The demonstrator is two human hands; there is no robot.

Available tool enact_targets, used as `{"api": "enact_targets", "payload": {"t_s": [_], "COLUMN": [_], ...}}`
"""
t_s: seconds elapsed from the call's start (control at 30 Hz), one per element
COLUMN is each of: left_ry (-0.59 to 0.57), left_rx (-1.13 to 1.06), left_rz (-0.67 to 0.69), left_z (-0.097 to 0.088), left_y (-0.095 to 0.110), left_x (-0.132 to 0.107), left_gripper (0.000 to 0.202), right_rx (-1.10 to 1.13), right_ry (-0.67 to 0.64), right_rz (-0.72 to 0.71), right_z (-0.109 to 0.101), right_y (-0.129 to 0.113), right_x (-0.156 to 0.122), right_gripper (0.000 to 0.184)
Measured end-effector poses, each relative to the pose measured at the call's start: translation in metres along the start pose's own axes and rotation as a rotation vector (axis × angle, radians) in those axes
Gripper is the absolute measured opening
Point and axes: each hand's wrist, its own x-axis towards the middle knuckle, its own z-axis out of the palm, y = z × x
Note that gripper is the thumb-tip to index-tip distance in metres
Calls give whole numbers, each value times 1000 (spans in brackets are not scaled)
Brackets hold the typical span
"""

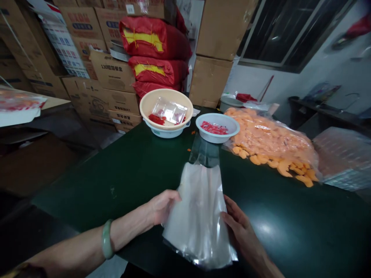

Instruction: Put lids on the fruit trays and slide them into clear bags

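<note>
A stack of clear plastic bags (pixel 201 208) is held over the green table, its near end fanned wider than its far end. My left hand (pixel 164 204) grips the stack's left edge, thumb on top and the other fingers hidden beneath. On the right edge, my right hand (pixel 236 218) closes on the same stack with thumb and fingers. Beyond the stack, another clear bag (pixel 204 150) lies flat, reaching toward a white basin (pixel 217 138) of small red pieces.
A cream basin (pixel 142 110) holding a clear packet and red pieces sits on a pale blue basin (pixel 166 134). To the right lies a large bag of orange pieces (pixel 272 135), some spilling out. Cardboard boxes (pixel 120 73) and red bundles (pixel 156 38) are piled behind the green table (pixel 130 162).
</note>
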Motion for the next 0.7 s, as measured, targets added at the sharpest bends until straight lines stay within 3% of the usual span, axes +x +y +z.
{"api": "enact_targets", "payload": {"t_s": [0.07, 0.2, 0.27, 0.37, 0.43, 0.47, 0.6, 0.7], "left_ry": [50, 182, 185, 130, 120, 138, 251, 341], "left_rx": [33, 315, 299, 132, 32, -8, -107, -171], "left_rz": [12, 187, 200, 178, 152, 140, 132, 143], "left_z": [-1, 0, -5, -20, -32, -37, -52, -58], "left_y": [-2, -8, -10, -10, -11, -11, -10, -9], "left_x": [5, 12, 11, 3, -4, -8, -28, -41], "left_gripper": [37, 38, 37, 44, 52, 54, 58, 62], "right_rx": [-78, -180, -201, -316, -410, -420, -113, -95], "right_ry": [-56, -144, -226, -379, -325, -236, 128, 229], "right_rz": [-27, -48, -15, 150, 229, 229, 259, 228], "right_z": [5, 14, 10, -5, -14, -16, -12, -2], "right_y": [0, -6, -11, -25, -45, -59, -116, -138], "right_x": [3, 3, 5, 23, 52, 73, 181, 253], "right_gripper": [57, 53, 51, 47, 42, 40, 37, 45]}}
